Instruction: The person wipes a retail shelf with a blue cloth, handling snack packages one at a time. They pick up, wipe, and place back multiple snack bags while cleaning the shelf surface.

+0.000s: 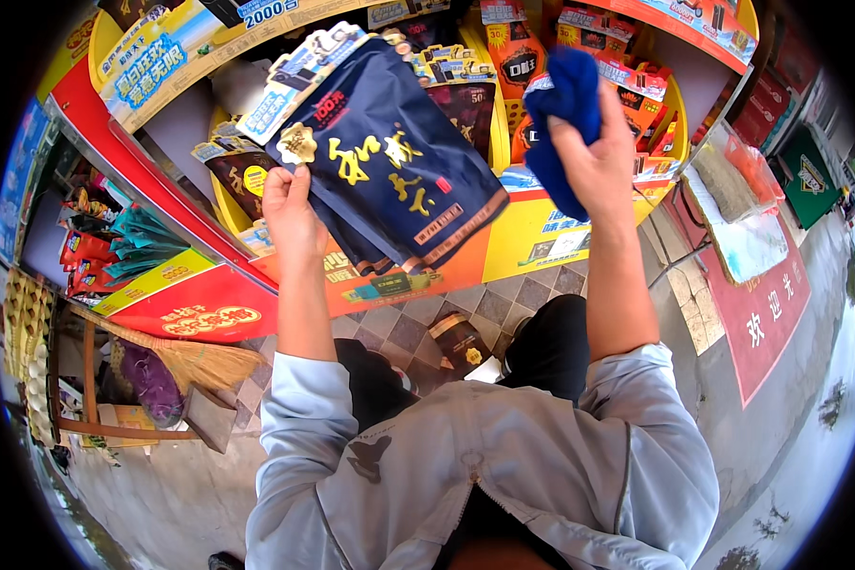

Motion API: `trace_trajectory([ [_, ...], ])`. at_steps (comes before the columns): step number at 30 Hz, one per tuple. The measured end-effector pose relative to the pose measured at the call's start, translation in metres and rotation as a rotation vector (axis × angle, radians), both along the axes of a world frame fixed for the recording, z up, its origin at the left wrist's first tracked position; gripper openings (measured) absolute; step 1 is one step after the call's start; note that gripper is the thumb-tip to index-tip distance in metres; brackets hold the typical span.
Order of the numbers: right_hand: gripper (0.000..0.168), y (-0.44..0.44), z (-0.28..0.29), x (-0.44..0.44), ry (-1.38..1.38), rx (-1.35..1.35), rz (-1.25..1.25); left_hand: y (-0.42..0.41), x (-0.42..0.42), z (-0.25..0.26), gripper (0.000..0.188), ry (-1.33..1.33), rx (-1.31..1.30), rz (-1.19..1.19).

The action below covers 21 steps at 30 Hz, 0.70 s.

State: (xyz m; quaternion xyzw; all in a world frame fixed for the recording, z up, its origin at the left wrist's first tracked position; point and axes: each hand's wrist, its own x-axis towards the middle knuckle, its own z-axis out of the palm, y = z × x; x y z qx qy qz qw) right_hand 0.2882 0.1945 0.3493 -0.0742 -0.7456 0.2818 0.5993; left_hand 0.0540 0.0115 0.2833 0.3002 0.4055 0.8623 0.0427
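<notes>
Between the thumb and fingers of my left hand (296,217) is the edge of a dark blue snack pouch (406,157) with gold lettering and a card header. At least one more pouch shows behind it. My right hand (598,153) grips a bunched blue cloth (563,128), apart from the pouch. Both are raised before a display shelf with yellow bins (502,121). Orange pouches (516,60) stand behind the cloth, and brown pouches (463,107) stand behind the held one.
At the left are red pouches (89,253), a straw broom (206,360) and stacked egg trays (25,320). A brown pouch (459,342) lies on the tiled floor between my legs. Rightward are a small table (744,242) and a red mat (773,313).
</notes>
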Motion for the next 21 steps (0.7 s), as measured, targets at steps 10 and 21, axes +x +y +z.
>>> trace_trajectory([
  [10, 0.045, -0.039, -0.127, -0.022, -0.636, -0.021, 0.381, -0.035, -0.016, -0.022, 0.01, -0.06, 0.146, -0.078],
  [21, 0.049, -0.034, -0.047, -0.051, -0.04, -0.992, 1.214, -0.027, -0.013, -0.045, 0.006, -0.158, 0.134, -0.467],
])
